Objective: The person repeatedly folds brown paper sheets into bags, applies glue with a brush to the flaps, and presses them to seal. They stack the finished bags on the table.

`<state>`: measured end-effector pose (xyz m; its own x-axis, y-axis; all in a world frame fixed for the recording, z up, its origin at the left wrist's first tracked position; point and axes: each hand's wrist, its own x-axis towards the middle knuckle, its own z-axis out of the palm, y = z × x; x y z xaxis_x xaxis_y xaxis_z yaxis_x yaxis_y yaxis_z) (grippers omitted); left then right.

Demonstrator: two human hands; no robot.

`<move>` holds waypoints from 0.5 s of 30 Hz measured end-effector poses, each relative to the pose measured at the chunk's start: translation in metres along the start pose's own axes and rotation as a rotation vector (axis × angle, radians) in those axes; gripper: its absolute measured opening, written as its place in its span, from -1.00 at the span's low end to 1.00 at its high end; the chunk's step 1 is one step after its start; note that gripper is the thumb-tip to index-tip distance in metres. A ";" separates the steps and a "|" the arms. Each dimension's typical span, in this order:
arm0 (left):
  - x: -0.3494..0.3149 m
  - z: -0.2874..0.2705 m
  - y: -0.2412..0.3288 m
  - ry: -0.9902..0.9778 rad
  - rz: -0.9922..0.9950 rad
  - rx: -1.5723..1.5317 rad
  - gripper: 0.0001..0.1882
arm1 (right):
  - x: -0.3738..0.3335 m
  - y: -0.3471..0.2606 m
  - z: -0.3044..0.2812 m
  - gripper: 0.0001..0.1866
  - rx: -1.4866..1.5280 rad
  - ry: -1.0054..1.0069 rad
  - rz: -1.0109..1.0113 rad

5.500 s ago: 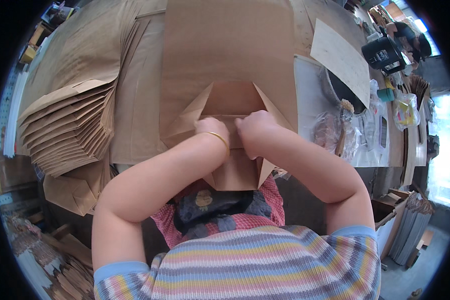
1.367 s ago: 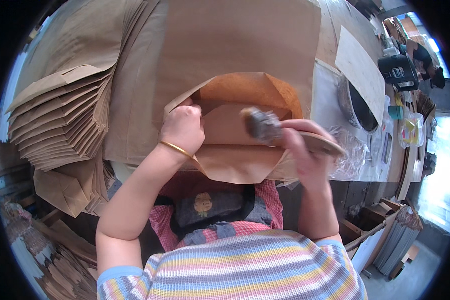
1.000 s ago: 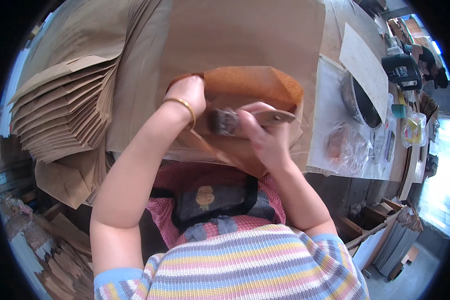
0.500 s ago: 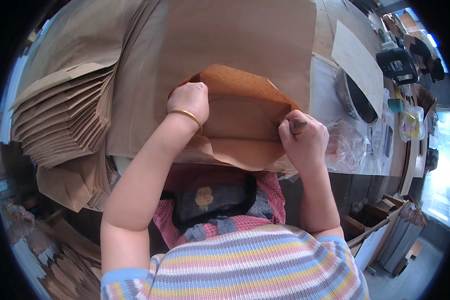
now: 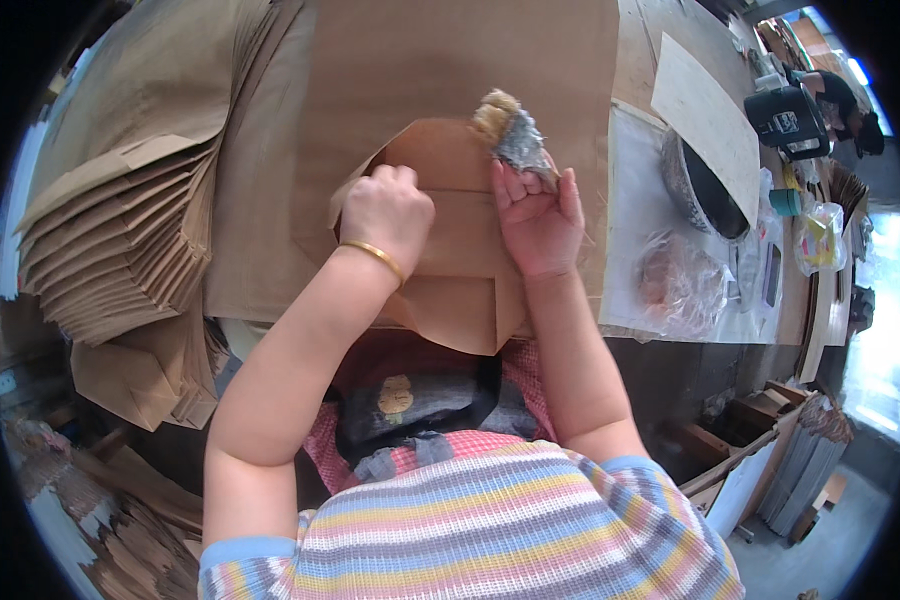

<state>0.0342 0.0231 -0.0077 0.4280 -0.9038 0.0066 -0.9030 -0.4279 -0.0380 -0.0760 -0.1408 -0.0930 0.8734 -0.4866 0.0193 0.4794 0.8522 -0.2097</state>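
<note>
A brown paper bag point(image 5: 450, 290) lies in front of me, its end folded open into flaps. My left hand point(image 5: 385, 210), with a gold bangle at the wrist, is closed at the opening's left side, on the paper; its fingertips are hidden. My right hand point(image 5: 540, 225) is turned palm up over the right part of the opening. Its fingers are curled round a worn brush point(image 5: 515, 137) with tan bristles and a grey wrapped body, pointing away from me. Under the bag is a wide stack of brown paper point(image 5: 460, 60).
Folded paper bags point(image 5: 120, 235) are fanned out at the left. To the right are a dark bowl point(image 5: 705, 190) partly under a pale board point(image 5: 705, 120), a clear plastic bag point(image 5: 680, 285) and a black jug point(image 5: 785, 120). Wooden crates point(image 5: 760, 420) stand below the table's right edge.
My right hand has let go of the opening's right edge, moved left and turned palm up, bringing the brush bristles into view. The right side flap has folded inward. My left hand stays nearly in place.
</note>
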 end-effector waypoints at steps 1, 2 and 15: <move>-0.005 -0.008 0.000 -0.004 0.075 -0.032 -0.92 | -0.001 -0.005 0.000 -0.54 0.036 -0.017 0.032; -0.013 -0.009 -0.010 0.283 0.502 -0.479 -0.83 | -0.003 -0.011 -0.002 -0.54 0.075 -0.040 0.058; -0.020 0.079 -0.031 0.181 -0.217 -0.193 -0.29 | -0.003 -0.006 -0.001 -0.50 -0.021 -0.080 0.137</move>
<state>0.0565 0.0554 -0.0852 0.6128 -0.7714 0.1715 -0.7895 -0.5888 0.1731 -0.0819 -0.1448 -0.0931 0.9349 -0.3484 0.0672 0.3542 0.9048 -0.2364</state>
